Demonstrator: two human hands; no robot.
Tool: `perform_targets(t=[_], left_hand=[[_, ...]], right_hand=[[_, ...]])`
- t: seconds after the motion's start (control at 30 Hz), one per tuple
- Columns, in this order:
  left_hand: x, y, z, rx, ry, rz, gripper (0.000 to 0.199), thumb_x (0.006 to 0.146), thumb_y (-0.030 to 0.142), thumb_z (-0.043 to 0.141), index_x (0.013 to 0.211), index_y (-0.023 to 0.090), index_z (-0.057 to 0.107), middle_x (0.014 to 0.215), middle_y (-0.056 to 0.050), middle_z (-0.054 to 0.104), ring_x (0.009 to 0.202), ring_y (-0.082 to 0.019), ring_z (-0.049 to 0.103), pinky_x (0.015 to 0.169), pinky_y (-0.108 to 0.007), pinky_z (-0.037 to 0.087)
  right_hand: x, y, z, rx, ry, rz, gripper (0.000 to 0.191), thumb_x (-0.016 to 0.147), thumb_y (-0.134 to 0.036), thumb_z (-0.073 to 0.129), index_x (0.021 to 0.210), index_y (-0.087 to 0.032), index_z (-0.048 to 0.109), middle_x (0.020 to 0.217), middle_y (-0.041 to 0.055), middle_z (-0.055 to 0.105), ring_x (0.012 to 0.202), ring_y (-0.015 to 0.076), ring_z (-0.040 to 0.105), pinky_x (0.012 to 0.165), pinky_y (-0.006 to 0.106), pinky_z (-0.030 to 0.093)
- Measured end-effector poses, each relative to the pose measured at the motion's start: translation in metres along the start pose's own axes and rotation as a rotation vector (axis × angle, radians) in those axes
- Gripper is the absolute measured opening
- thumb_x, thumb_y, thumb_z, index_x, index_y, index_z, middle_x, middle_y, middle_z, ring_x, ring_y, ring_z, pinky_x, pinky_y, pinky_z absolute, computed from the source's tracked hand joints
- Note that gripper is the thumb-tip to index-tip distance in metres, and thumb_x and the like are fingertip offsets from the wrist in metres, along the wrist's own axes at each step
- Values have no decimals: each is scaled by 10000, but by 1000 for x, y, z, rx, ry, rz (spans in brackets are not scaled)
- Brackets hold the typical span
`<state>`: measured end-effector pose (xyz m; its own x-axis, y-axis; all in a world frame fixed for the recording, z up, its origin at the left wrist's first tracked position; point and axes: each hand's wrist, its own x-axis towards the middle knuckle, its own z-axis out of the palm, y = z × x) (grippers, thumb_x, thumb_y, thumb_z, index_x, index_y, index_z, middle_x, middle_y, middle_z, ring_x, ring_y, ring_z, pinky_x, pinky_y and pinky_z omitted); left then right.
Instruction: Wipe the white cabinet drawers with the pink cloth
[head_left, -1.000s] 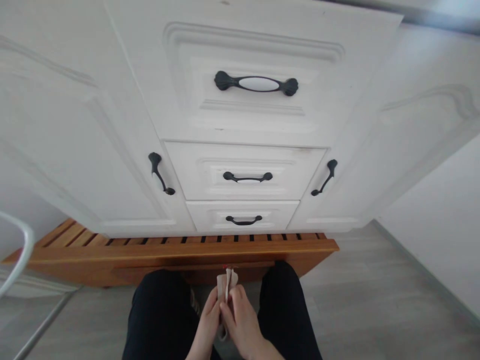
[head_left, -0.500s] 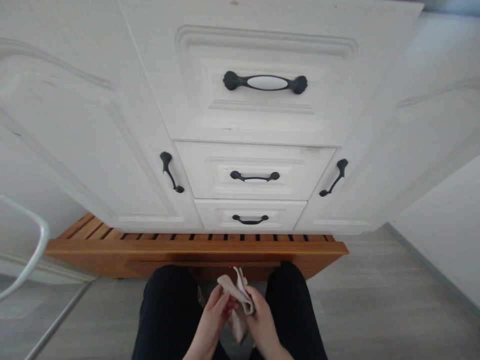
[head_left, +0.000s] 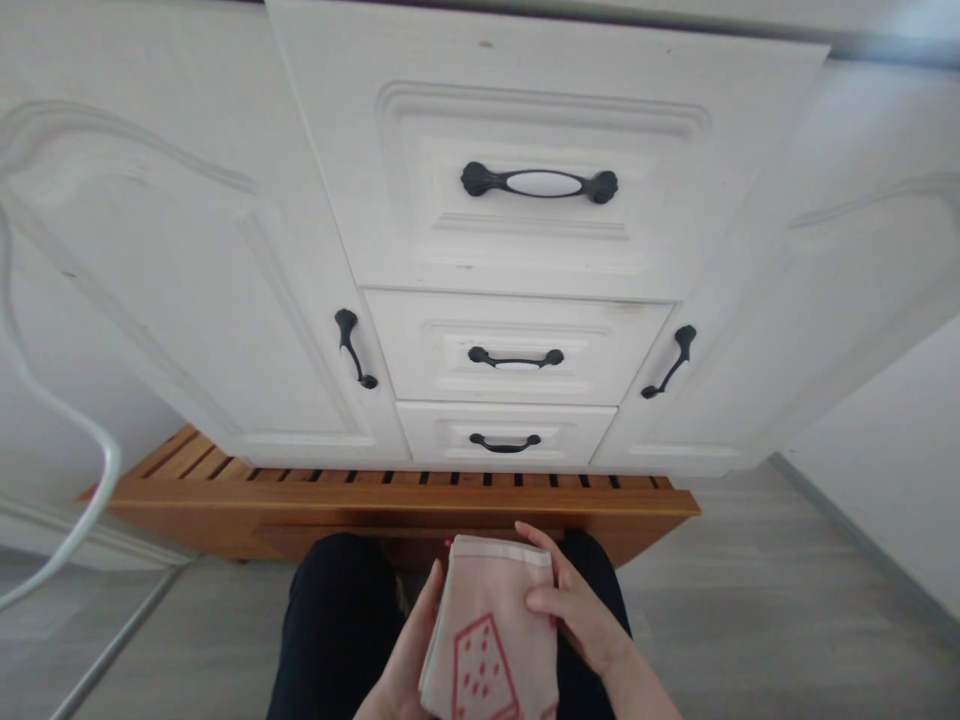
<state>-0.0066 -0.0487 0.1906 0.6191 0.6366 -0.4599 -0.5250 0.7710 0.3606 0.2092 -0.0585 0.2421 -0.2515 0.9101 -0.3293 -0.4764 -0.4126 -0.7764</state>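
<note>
Between my knees I hold a folded pale pink cloth with a white hem along its top edge and a red-outlined, dotted shape printed on it. My left hand supports its left edge, the fingers mostly hidden beneath or behind it. My right hand grips the right edge, thumb lying on top and fingers behind. Several layers show along the cloth's left side, and its lower end runs out of the picture.
Ahead stands a white cabinet with dark-handled drawers and doors. At its foot is a slatted wooden bench. A white curved tube or cable hangs at the left. Grey wood-look floor lies on the right.
The cloth was bunched and seen edge-on between both hands; now its printed face is turned up, flat and folded. My hands have moved apart to its two sides. The view has shifted slightly.
</note>
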Motion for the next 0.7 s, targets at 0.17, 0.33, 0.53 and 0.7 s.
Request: perform_targets(t=[0.17, 0.33, 0.53, 0.7], left_hand=[[-16, -2, 20, 17, -129, -102, 607, 777, 545, 742, 1226, 156, 616, 1159, -150, 727, 1184, -362, 637, 1068, -510, 439], [-15, -6, 19, 52, 87, 1, 376, 795, 238, 754, 1127, 148, 600, 1013, -136, 758, 967, -314, 727, 982, -483, 504], [-15, -5, 14, 87, 137, -14, 334, 830, 310, 732, 1092, 153, 597, 1005, -131, 754, 922, -285, 727, 943, -468, 522], [-24, 3, 16, 311, 71, 3, 427, 785, 186, 734, 1195, 159, 619, 1058, -115, 752, 886, -211, 711, 882, -368, 524]], right_hand=[[-5, 5, -16, 77, -16, 35, 908, 553, -179, 809, 1400, -309, 509, 1165, 15, 712, 1020, 227, 654, 951, 364, 440], [-4, 29, -21, 293, 68, 23, 451, 751, -501, 756, 1123, -250, 710, 1114, 59, 741, 1088, 265, 651, 986, 403, 451], [-8, 59, -20, 106, 33, 110, 528, 727, -565, 780, 1014, -128, 711, 975, 130, 753, 950, 284, 700, 915, 406, 479], [-15, 43, -23, 102, 27, 48, 520, 689, -366, 846, 1148, -201, 667, 1046, 56, 741, 935, 205, 687, 830, 310, 493]])
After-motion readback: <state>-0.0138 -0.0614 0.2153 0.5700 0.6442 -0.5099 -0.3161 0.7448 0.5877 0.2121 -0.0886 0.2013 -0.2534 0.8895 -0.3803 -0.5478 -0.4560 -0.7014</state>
